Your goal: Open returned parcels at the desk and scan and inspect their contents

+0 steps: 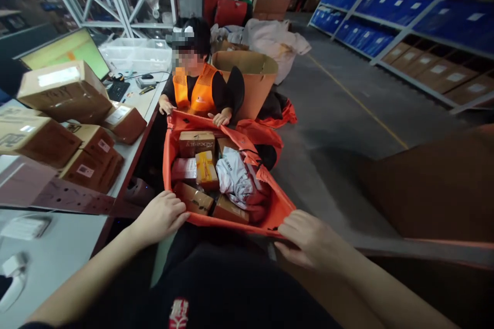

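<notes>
Two people are holding an orange bag (278, 199) of parcels (206, 167) taut over grey warehouse floor (347, 128), between a box-piled table (139, 108) and blue shelving (405, 10): left hand (162, 216) and right hand (309, 239) are each clamping its near rim, a vested co-worker (200, 92) its far rim. Lower parcels are lying hidden beneath others.

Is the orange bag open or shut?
Open: the orange bag is held wide at its near rim by left hand and right hand; parcels show inside.

Lower parcels (193, 199) in the orange bag (166, 164) seem partly hidden.
</notes>
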Demonstrator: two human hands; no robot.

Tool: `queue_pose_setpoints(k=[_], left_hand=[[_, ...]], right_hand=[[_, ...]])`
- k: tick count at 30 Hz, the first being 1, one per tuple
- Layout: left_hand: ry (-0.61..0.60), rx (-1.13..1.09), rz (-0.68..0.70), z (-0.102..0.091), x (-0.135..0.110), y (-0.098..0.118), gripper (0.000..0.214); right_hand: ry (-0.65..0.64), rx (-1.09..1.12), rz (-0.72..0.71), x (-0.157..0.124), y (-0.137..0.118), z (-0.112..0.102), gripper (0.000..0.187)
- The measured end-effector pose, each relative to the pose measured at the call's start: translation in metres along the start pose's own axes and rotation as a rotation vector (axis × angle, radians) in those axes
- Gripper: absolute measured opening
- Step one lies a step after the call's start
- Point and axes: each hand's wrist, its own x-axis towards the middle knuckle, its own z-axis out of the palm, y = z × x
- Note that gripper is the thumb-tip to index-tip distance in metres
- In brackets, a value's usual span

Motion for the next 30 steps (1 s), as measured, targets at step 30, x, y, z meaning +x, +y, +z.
queue_pose_setpoints(k=[30], left_hand=[[-0.181, -0.314, -0.214, 0.055, -0.044, 0.113, 0.042]], right_hand=[[-0.132, -0.105, 0.200, -0.087, 0.019, 0.006, 0.050]])
